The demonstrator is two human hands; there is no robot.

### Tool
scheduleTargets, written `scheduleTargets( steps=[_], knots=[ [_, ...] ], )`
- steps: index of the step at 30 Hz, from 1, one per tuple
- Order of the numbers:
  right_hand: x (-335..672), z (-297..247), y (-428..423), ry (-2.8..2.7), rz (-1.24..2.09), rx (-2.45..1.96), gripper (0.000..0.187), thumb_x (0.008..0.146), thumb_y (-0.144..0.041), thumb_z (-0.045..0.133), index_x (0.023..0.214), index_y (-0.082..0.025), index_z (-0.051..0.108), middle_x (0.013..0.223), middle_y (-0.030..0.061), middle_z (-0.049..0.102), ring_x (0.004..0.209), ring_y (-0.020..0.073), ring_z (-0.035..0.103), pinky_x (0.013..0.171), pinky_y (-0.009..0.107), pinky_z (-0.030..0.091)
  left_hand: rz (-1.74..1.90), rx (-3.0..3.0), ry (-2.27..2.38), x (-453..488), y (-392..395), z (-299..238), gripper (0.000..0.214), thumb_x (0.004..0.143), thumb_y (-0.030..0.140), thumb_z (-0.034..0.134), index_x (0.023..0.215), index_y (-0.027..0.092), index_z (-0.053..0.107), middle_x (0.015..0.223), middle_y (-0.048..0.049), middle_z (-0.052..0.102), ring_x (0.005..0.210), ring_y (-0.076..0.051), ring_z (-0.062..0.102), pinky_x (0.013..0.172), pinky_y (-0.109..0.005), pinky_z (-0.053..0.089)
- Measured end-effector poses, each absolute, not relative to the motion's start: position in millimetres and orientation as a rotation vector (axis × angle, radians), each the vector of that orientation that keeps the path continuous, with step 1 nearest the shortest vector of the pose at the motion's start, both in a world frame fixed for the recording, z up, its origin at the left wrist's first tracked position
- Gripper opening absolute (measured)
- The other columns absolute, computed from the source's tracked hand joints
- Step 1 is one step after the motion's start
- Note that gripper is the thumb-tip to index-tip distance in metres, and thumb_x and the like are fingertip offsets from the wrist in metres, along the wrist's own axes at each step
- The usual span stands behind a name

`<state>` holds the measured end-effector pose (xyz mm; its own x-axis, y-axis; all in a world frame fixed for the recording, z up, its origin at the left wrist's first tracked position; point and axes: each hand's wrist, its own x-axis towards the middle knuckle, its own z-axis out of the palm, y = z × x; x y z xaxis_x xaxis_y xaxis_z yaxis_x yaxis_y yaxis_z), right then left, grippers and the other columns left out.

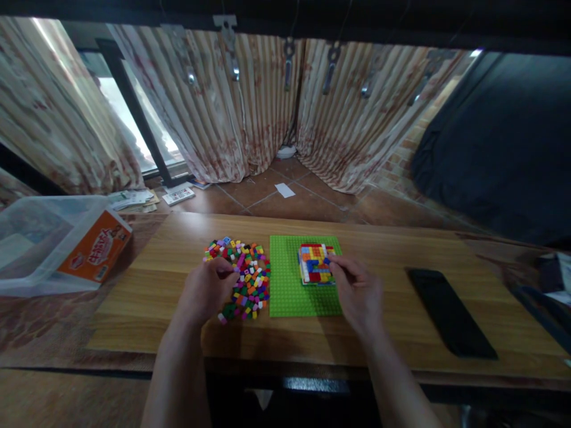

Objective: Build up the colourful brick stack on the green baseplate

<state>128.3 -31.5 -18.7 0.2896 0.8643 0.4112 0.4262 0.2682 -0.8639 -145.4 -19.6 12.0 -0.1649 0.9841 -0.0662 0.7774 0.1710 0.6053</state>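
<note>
A green baseplate (285,291) lies on the wooden table, bearing a low multicoloured block of toy bricks (314,276) in red, yellow, white, orange and blue. My right hand (359,291) pinches a small blue brick (327,261) between thumb and forefinger at the right side of that block. Left of the baseplate spreads a pile of small loose toy bricks (256,279) in many colours. My left hand (207,288) is over the pile's left side, thumb and forefinger pressed together. Purple shows at its fingertips, but I cannot make out whether that piece is held or lies behind.
A black phone-like slab (450,312) lies on the table (383,249) to the right. At the far left stands a clear plastic bin (49,238) with an orange label. Papers (178,194) lie on the tiled floor beyond, before striped curtains (263,107).
</note>
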Motion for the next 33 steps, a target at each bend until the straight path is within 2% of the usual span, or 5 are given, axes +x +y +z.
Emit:
scheduleTargets(
  steps=[5, 10, 20, 27, 33],
  knots=[
    [126, -25, -35, -1.436, 0.405, -1.347, 0.016, 0.085, -0.024, 0.062, 0.090, -0.026, 0.077, 0.098, 0.0041, 0.076, 0.097, 0.0213, 0.069, 0.093, 0.044, 0.053, 0.662, 1.633, 1.951, -146, -19, 9, 0.011, 0.068, 0.030, 0.065, 0.070, 0.020, 0.067, 0.066, -0.0009, 0.070, 0.064, -0.018, 0.062, 0.061, -0.026, 0.040],
    [127, -28, -32, -1.455, 0.442, -1.321, 0.017, 0.085, -0.023, 0.061, 0.090, -0.027, 0.077, 0.098, 0.0035, 0.077, 0.094, 0.0204, 0.071, 0.091, 0.043, 0.055, 0.701, 1.634, 1.941, -147, -18, 7, 0.021, 0.072, 0.035, 0.064, 0.082, 0.018, 0.070, 0.069, -0.0016, 0.070, 0.065, -0.019, 0.063, 0.061, -0.026, 0.041],
    [127, -23, -23, -1.626, 0.336, -1.288, 0.022, 0.087, -0.019, 0.056, 0.090, -0.028, 0.076, 0.096, 0.0022, 0.077, 0.094, 0.0201, 0.069, 0.091, 0.041, 0.054, 0.803, 1.643, 1.886, -151, -16, -1, 0.028, 0.076, 0.044, 0.063, 0.081, 0.018, 0.068, 0.063, 0.0011, 0.064, 0.059, -0.015, 0.057, 0.056, -0.025, 0.039],
    [135, -26, -23, -1.426, 0.425, -1.349, 0.019, 0.086, -0.027, 0.060, 0.099, -0.023, 0.073, 0.102, 0.0067, 0.073, 0.091, 0.0203, 0.067, 0.084, 0.039, 0.054, 0.862, 1.594, 1.874, -148, -18, 6, 0.025, 0.074, 0.043, 0.064, 0.079, 0.018, 0.067, 0.062, 0.0019, 0.062, 0.060, -0.015, 0.055, 0.058, -0.025, 0.039],
    [130, -28, -17, -1.440, 0.384, -1.422, 0.025, 0.082, -0.035, 0.068, 0.101, -0.021, 0.073, 0.114, 0.0107, 0.069, 0.108, 0.0252, 0.061, 0.099, 0.047, 0.045, 0.819, 1.607, 1.916, -151, -19, 7, 0.025, 0.076, 0.042, 0.062, 0.080, 0.018, 0.068, 0.068, 0.0000, 0.067, 0.063, -0.016, 0.058, 0.060, -0.026, 0.039]
  ],
)
